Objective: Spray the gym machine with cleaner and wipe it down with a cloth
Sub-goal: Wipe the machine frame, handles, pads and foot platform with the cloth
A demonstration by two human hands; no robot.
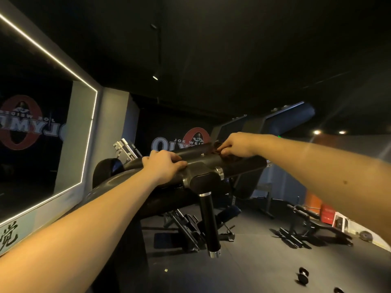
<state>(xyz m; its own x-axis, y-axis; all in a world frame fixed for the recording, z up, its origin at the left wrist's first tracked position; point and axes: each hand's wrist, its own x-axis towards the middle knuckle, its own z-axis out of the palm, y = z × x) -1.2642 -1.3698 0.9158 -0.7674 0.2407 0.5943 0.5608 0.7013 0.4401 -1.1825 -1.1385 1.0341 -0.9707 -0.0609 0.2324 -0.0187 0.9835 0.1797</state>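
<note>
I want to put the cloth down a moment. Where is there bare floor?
Bare floor lies between the hanging handle and the flat bench, short of the dumbbell. Left of the handle, machine frames crowd it.

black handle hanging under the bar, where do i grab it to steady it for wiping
Wrap a hand round the black handle at its straight mid-section, between the chrome collar and chrome end cap, probably coming from the near side. It hangs almost upright below the joint, a plain cylinder with open space around it.
</note>
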